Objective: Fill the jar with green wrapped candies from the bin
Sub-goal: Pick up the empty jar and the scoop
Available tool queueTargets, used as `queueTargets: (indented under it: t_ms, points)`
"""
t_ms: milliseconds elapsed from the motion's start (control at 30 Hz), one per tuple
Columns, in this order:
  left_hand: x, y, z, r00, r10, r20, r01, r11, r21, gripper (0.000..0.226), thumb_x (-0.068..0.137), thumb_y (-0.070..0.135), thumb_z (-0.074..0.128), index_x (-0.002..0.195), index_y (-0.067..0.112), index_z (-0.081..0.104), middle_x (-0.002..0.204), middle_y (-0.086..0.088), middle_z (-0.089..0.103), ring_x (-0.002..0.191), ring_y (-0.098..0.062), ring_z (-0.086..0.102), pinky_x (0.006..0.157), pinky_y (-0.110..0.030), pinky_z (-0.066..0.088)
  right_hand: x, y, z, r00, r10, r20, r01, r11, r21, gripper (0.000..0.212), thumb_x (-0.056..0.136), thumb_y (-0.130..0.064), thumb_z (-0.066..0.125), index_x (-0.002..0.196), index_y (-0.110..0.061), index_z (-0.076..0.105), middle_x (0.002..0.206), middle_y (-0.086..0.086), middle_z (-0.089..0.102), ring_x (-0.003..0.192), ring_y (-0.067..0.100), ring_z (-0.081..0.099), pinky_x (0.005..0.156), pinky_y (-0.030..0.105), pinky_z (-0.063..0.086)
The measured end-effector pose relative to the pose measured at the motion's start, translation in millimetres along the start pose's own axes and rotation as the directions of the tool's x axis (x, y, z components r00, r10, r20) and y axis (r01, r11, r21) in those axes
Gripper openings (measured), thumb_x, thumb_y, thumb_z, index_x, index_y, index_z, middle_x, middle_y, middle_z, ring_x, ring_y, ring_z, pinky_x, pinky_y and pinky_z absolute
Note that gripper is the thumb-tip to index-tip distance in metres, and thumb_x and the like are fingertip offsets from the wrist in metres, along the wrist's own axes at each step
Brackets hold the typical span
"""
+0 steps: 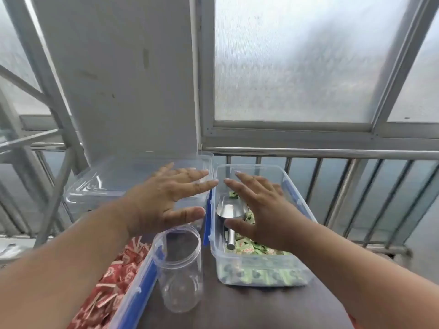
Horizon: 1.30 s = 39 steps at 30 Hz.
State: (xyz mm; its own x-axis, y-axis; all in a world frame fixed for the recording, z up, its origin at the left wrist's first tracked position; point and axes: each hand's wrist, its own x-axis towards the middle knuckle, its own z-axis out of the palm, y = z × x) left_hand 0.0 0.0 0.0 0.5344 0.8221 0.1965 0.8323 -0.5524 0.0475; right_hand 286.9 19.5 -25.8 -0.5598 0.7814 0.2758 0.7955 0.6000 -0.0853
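Observation:
A clear, empty plastic jar [180, 269] without a lid stands on the dark table [237, 307] at centre. To its right a clear bin [294, 186] holds green wrapped candies [249, 249] and a metal scoop [228, 212]. My right hand [263, 205] hovers over this bin with fingers spread straight, holding nothing. My left hand [166, 198] is raised above the jar, fingers spread, holding nothing. Both hands point away from me, fingertips nearly meeting.
A clear bin with blue clips [137, 281] at the left holds red wrapped candies [111, 279]. A clear lid or container [107, 184] lies behind my left hand. A metal railing [332, 154] and frosted windows stand beyond the table.

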Motion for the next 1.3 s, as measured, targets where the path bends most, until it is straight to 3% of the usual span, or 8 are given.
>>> queueTargets:
  t_ms: [200, 367, 567, 667, 800, 933, 1100, 1300]
  points:
    - [-47, 49, 12, 0.998, -0.021, 0.064, 0.031, 0.986, -0.162, 0.101, 0.079, 0.108, 0.035, 0.169, 0.066, 0.016, 0.180, 0.021, 0.028, 0.163, -0.004, 0.030, 0.133, -0.045, 0.029, -32, -24, 20, 0.939, 0.323, 0.121, -0.345, 0.884, 0.315, 0.118, 0.074, -0.057, 0.072, 0.166, -0.034, 0.001, 0.169, 0.002, 0.023, 0.156, 0.025, 0.020, 0.126, 0.044, 0.023]
    - [-56, 73, 2, 0.991, -0.130, -0.009, 0.128, 0.982, -0.142, 0.098, 0.083, 0.097, 0.050, 0.163, 0.040, 0.054, 0.160, 0.012, 0.061, 0.141, -0.010, 0.059, 0.116, -0.037, 0.051, -57, -35, -1, 0.890, 0.366, 0.273, -0.439, 0.850, 0.290, 0.121, 0.070, -0.054, 0.081, 0.165, -0.032, 0.010, 0.168, 0.003, 0.027, 0.152, 0.027, 0.030, 0.122, 0.042, 0.032]
    - [-67, 70, 13, 0.975, -0.197, -0.105, 0.148, 0.923, -0.355, 0.069, 0.092, 0.088, 0.056, 0.095, 0.026, 0.088, 0.088, 0.012, 0.080, 0.080, -0.005, 0.074, 0.082, -0.038, 0.066, -103, -48, -17, 0.889, 0.330, 0.319, -0.424, 0.855, 0.298, 0.116, 0.075, -0.055, 0.085, 0.164, -0.039, 0.013, 0.168, -0.006, 0.029, 0.150, 0.022, 0.036, 0.115, 0.034, 0.035]
    - [-63, 70, 16, 0.981, -0.172, -0.085, 0.110, 0.868, -0.484, 0.073, 0.100, 0.068, 0.063, 0.061, 0.006, 0.057, 0.059, -0.011, 0.050, 0.053, -0.016, 0.044, 0.063, -0.034, 0.046, -113, -49, -18, 0.895, 0.315, 0.317, -0.411, 0.859, 0.306, 0.121, 0.070, -0.063, 0.085, 0.164, -0.043, 0.012, 0.169, -0.008, 0.026, 0.152, 0.020, 0.033, 0.118, 0.035, 0.031]
    - [-53, 64, 24, 0.973, -0.203, -0.112, 0.101, 0.807, -0.582, 0.082, 0.096, 0.076, 0.063, 0.061, 0.004, 0.044, 0.059, 0.001, 0.043, 0.055, -0.015, 0.038, 0.058, -0.035, 0.039, -106, -50, -16, 0.897, 0.278, 0.345, -0.383, 0.876, 0.291, 0.122, 0.067, -0.070, 0.084, 0.162, -0.049, 0.009, 0.171, -0.011, 0.021, 0.154, 0.020, 0.028, 0.123, 0.039, 0.029]
    - [-42, 53, 33, 0.946, -0.315, -0.074, 0.159, 0.652, -0.741, 0.087, 0.085, 0.086, 0.051, 0.093, 0.007, 0.087, 0.093, 0.005, 0.086, 0.088, -0.013, 0.082, 0.089, -0.037, 0.066, -84, -51, -13, 0.881, 0.275, 0.386, -0.389, 0.885, 0.257, 0.115, 0.073, -0.068, 0.081, 0.163, -0.044, 0.013, 0.169, -0.007, 0.028, 0.153, 0.022, 0.031, 0.121, 0.038, 0.030]
    - [-44, 50, 44, 0.924, -0.380, -0.035, 0.106, 0.343, -0.933, 0.062, 0.100, 0.057, 0.062, 0.108, 0.000, 0.085, 0.104, -0.015, 0.086, 0.105, -0.035, 0.081, 0.099, -0.036, 0.066, -52, -48, 10, 0.856, 0.362, 0.370, -0.463, 0.855, 0.235, 0.106, 0.078, -0.071, 0.075, 0.162, -0.038, 0.019, 0.156, 0.003, 0.049, 0.128, 0.025, 0.060, 0.102, 0.036, 0.052]
    - [-45, 45, 46, 0.912, -0.406, -0.068, 0.082, 0.340, -0.937, 0.044, 0.114, 0.032, 0.059, 0.106, -0.003, 0.084, 0.100, -0.018, 0.085, 0.102, -0.034, 0.082, 0.095, -0.034, 0.067, -39, -45, 36, 0.784, 0.441, 0.437, -0.534, 0.838, 0.111, 0.108, 0.083, -0.045, 0.081, 0.164, -0.023, 0.013, 0.138, 0.009, 0.058, 0.115, 0.030, 0.062, 0.087, 0.034, 0.052]
